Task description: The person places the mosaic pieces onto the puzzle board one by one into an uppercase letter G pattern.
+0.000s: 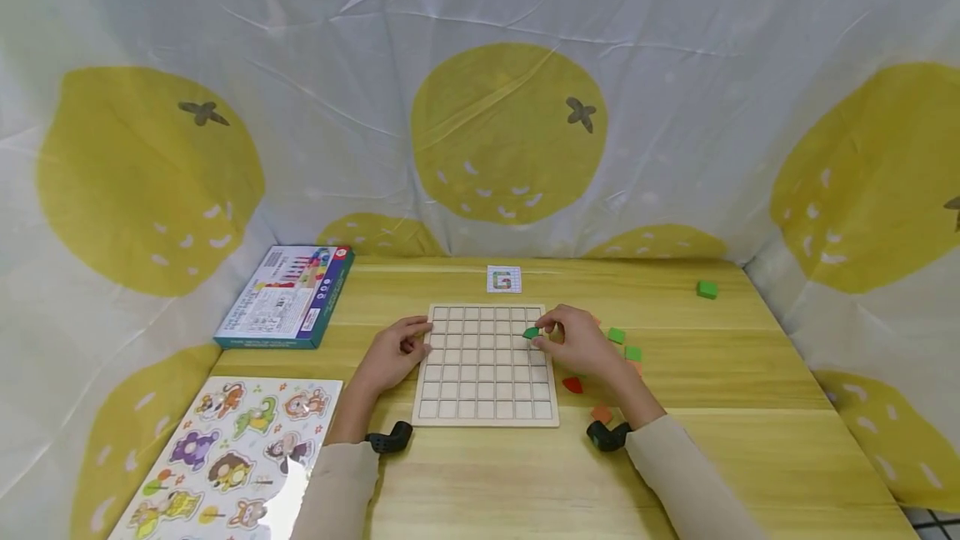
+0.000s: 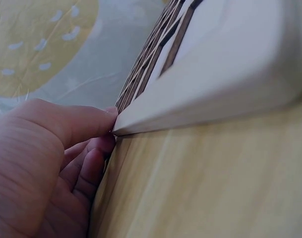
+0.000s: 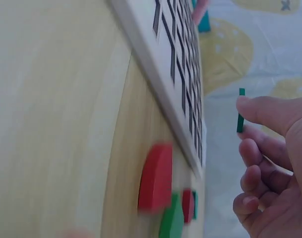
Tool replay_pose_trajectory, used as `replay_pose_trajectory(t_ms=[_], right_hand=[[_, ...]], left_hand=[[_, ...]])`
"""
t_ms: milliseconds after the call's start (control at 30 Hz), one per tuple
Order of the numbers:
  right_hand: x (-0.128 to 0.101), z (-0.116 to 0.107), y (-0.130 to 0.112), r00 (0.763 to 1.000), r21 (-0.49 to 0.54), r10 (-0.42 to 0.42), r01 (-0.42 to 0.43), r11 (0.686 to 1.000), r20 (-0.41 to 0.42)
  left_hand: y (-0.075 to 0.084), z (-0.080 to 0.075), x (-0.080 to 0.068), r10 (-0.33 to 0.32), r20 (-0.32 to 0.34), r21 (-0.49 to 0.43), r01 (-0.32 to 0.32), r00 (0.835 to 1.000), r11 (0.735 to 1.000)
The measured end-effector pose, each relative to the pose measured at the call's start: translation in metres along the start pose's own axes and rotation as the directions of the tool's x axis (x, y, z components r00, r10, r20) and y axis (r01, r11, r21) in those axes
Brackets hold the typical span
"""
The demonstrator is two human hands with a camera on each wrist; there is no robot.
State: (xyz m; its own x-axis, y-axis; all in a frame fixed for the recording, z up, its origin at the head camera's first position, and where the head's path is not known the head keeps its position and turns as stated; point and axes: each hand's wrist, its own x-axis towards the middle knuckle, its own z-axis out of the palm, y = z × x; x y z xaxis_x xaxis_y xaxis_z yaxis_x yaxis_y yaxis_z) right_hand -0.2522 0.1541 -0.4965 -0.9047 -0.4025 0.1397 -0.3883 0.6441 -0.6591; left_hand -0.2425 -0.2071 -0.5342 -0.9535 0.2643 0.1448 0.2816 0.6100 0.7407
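A square wooden grid board [image 1: 486, 422] lies flat on the table. My left hand [image 1: 393, 354] touches its left edge with the tips of thumb and index finger; the left wrist view has the thumb [image 2: 86, 121] against the board's rim [image 2: 190, 116]. Over the upper right cells, my right hand [image 1: 581, 344] pinches a green curved-edged piece [image 1: 531, 332] between thumb and fingers. From the right wrist, that green piece [image 3: 241, 119] appears edge-on and raised off the board. A red quarter-circle piece [image 1: 573, 385] lies just right of the board.
Green squares [image 1: 633, 353] and an orange square [image 1: 602, 414] lie around the right forearm, which partly hides others. One green block [image 1: 707, 289] sits far right. Behind the board is a small pattern card [image 1: 504, 279]. A box [image 1: 285, 298] and an animal puzzle sheet [image 1: 247, 440] occupy the left.
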Motion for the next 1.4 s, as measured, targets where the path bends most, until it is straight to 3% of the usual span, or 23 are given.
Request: replay_pose_trajectory(t_ms=[200, 733, 1100, 1400], right_hand=[[0.025, 0.024, -0.017, 0.998, 0.023, 0.046, -0.046, 0.999, 0.034], [0.075, 0.074, -0.048, 0.997, 0.074, 0.014, -0.020, 0.997, 0.075], [0.087, 0.092, -0.062, 0.995, 0.066, 0.036, -0.042, 0.997, 0.092], [0.088, 0.096, -0.057, 0.997, 0.056, 0.048, -0.052, 0.997, 0.063]], left_hand=[[-0.003, 0.001, -0.001, 0.001, 0.004, 0.020, -0.001, 1.000, 1.000], [-0.001, -0.001, 0.000, -0.020, -0.011, 0.016, 0.020, 1.000, 1.000], [-0.003, 0.001, 0.002, -0.007, -0.016, 0.014, 0.007, 1.000, 1.000], [-0.004, -0.001, 0.001, -0.020, -0.017, -0.005, 0.020, 1.000, 1.000]])
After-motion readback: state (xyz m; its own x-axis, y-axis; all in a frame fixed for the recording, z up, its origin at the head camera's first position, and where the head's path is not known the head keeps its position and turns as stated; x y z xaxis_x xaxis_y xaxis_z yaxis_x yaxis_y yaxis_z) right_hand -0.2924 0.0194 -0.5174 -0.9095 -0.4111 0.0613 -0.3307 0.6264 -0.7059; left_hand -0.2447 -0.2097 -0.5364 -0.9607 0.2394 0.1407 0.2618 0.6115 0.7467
